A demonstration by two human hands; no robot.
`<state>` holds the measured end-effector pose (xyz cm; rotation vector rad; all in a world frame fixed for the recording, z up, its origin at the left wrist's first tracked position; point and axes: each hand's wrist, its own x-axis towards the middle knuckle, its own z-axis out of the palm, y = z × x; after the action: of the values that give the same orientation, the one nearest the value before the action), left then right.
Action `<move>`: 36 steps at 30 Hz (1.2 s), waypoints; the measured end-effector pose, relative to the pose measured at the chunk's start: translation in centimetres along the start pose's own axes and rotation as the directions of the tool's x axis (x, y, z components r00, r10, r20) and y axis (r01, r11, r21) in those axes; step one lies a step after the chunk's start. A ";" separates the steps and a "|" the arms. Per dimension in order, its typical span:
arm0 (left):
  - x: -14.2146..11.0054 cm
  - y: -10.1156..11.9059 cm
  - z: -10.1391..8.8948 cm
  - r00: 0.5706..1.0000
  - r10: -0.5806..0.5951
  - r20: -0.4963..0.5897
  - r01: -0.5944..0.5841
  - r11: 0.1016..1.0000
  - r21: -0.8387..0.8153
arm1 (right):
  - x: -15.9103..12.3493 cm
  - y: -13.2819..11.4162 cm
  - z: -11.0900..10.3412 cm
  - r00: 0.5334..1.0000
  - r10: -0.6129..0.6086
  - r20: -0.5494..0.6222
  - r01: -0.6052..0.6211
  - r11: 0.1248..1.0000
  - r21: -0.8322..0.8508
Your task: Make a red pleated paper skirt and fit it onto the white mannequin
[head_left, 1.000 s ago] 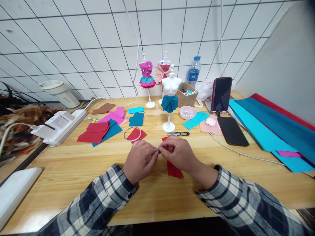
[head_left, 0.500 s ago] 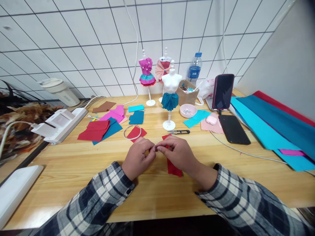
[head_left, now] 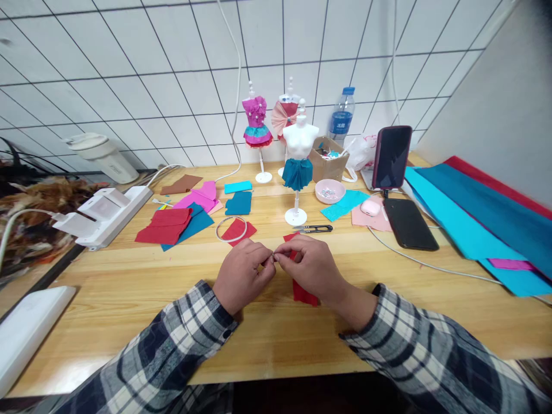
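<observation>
We log our left hand point(head_left: 241, 276) and right hand point(head_left: 313, 267) meeting fingertip to fingertip over the middle of the bench point(head_left: 129, 299), both grips closed in a fine pinch on something too small to name, possibly a needle or pin; the right hand also lies over and touches a red fabric strip point(head_left: 304, 290), which rests flat on the bench beneath it, one corner showing past the knuckles and the lower end below the palm. Just beyond the hands: thread snips point(head_left: 314, 229), a thin ring point(head_left: 232, 229) lying over a red scrap point(head_left: 241, 232). Further back: a white mannequin point(head_left: 297, 144) wearing a teal pleated skirt point(head_left: 297, 173), bare above the waist; two dressed mannequins behind it, one in magenta point(head_left: 256, 123), one in pink fan pleats point(head_left: 284, 118). To the left: folded red pieces point(head_left: 166, 225), pink pieces point(head_left: 200, 201), teal cut pieces point(head_left: 239, 204), a power strip point(head_left: 103, 215). To the right: a pink dish point(head_left: 330, 191), a cardboard box point(head_left: 328, 161), a water bottle point(head_left: 342, 118), a standing phone point(head_left: 391, 156), a flat phone point(head_left: 409, 224), blue fabric sheets point(head_left: 478, 224). Progress, as we judge it: skirt fitted on the front mannequin; the red strip appears uncreased and unattached, so its shaping and mounting seem left
</observation>
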<state>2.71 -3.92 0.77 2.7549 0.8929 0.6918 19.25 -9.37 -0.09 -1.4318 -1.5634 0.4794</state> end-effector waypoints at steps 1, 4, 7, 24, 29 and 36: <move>0.0 0.1 0.0 1.000 0.010 0.001 -0.010 1.000 0.007 | 0.0 0.0 0.0 1.000 0.016 0.003 -0.016 1.000 0.004; 0.0 0.2 -0.1 1.000 0.029 -0.004 -0.029 0.999 -0.021 | 0.2 -0.1 0.0 0.996 0.087 0.036 -0.089 0.994 0.062; 0.0 0.2 -0.3 1.000 0.007 -0.029 -0.009 0.997 -0.076 | 0.5 -0.2 -0.1 0.974 0.201 0.103 -0.216 0.960 0.175; -0.2 0.0 -0.1 0.998 -0.029 -0.051 0.025 0.996 -0.084 | -0.2 -0.7 -0.4 0.998 -0.059 0.011 0.059 0.997 0.056; -0.2 0.2 -0.2 0.999 -0.001 -0.053 -0.002 0.999 -0.042 | 0.0 -0.5 -0.2 1.000 -0.008 0.008 0.007 0.998 0.061; -0.2 0.4 -0.2 0.999 0.017 -0.047 -0.020 0.998 -0.059 | 0.1 -0.1 0.1 0.997 0.010 0.078 -0.014 0.998 0.053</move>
<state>2.69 -4.31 0.99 2.7086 0.8425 0.7761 19.11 -9.30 -0.01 -1.3968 -1.5924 0.5857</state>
